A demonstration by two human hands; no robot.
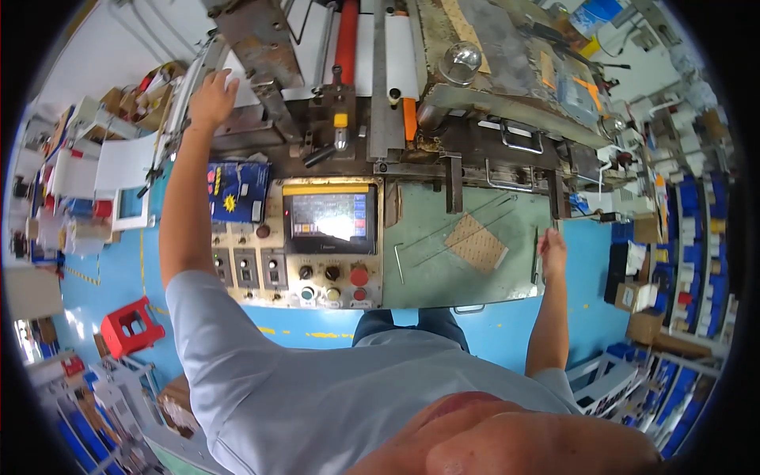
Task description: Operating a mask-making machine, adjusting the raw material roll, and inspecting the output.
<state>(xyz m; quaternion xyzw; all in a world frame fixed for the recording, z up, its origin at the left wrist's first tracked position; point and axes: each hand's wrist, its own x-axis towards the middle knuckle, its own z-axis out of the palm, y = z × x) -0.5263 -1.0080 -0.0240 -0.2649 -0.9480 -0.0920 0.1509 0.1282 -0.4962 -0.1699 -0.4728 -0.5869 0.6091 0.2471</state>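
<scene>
Black rod (536, 257), long axis fore-and-aft

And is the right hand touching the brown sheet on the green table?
Apart. The head view shows green tabletop between the right hand and the brown sheet.

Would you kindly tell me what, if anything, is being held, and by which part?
Nothing shows in the left hand; whether the curled right hand holds anything cannot be told.
</scene>
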